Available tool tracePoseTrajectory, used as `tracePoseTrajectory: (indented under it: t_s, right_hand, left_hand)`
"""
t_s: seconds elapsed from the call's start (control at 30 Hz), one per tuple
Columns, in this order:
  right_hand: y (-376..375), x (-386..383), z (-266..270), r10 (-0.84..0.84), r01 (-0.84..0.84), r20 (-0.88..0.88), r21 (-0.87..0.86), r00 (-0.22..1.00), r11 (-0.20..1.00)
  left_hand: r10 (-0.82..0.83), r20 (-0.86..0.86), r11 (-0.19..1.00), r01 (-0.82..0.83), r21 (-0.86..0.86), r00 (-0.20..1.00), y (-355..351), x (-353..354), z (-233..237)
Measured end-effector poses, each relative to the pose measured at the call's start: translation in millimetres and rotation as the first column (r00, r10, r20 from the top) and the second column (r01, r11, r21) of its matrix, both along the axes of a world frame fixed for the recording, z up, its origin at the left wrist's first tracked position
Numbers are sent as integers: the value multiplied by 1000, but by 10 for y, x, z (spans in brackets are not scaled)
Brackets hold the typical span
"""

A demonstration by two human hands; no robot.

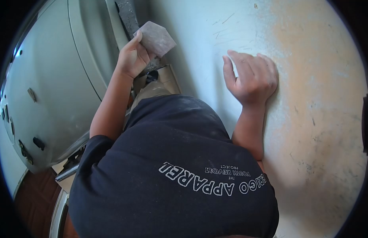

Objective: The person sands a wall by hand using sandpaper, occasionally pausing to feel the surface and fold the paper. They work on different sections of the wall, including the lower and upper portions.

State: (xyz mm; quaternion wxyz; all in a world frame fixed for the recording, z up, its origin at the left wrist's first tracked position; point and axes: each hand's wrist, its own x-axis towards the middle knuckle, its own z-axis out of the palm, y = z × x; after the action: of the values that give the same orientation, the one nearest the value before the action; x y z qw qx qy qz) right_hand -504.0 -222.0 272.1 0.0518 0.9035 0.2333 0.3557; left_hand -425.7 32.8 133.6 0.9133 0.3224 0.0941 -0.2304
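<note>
Curving at left, a pale panel (49, 95) flanks my left hand (132, 59), clamped on a greyish sheet (157, 39) between thumb and fingers; at right, my right hand (253, 77), thumb apart from bent fingers, shows before a scuffed surface (311, 103).

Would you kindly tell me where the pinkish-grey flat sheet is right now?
In the head view, the pinkish-grey flat sheet is at the upper left of centre, held in the left hand, with the scuffed pale surface to its right.
</note>
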Motion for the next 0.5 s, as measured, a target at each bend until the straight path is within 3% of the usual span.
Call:
tracePoseTrajectory:
  t_s: [0.1, 0.2, 0.23, 0.3, 0.43, 0.5]
  right_hand:
    - [-13, -7, -3, 49, -50, 10, 50, 999, 998]
    - [-37, 14, -45, 47, -47, -2, 52, 999, 998]
    - [-43, 2, -47, 27, -27, 2, 32, 1000, 999]
    - [-49, -33, -52, 17, -17, -16, 11, 1000, 1000]
    - [-64, -39, -73, -64, 64, -157, -2, 986, 998]
    - [-1, 106, -118, 150, -79, -164, 374, 975, 924]
  left_hand:
    - [-12, -53, 1000, 13, 19, 999, 41, -243, -37]
    - [-70, -52, 964, 81, 253, 996, 98, -368, -195]
    - [-59, -69, 965, 75, 251, 996, 116, -391, -258]
    - [-40, -109, 801, 97, 591, 993, 164, -405, -375]
    - [39, -147, 810, 55, 584, 988, 305, -87, -680]
    - [130, -164, 805, -8, 593, 978, 448, 275, -793]
